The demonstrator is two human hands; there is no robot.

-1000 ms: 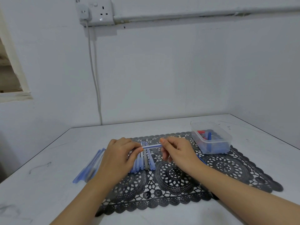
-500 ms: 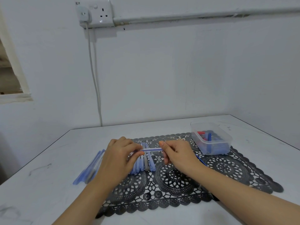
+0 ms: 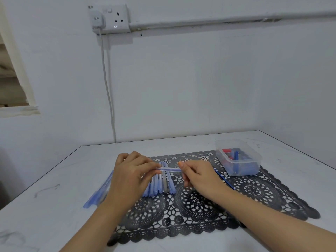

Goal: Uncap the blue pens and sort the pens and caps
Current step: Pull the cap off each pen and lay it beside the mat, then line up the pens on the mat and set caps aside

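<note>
I hold one clear blue pen (image 3: pixel 170 169) level between both hands, above the black lace mat (image 3: pixel 254 190). My left hand (image 3: pixel 130 176) pinches its left end and my right hand (image 3: pixel 197 176) pinches its right end. Whether a cap sits on it is hidden by the fingers. Below it, several blue pens (image 3: pixel 160 186) lie side by side on the mat. More pens (image 3: pixel 98 192) lie in a bundle on the table at my left hand's outer side. A clear plastic box (image 3: pixel 238 157) at the right holds blue and red caps.
A single dark blue pen (image 3: pixel 224 180) lies on the mat between my right hand and the box. The white table (image 3: pixel 54 206) ends at a wall at the back, where a cable (image 3: pixel 109 88) hangs from a socket.
Both hands and the held pen have stayed almost in place; my right hand's fingers have shifted slightly along the pen's right end.
</note>
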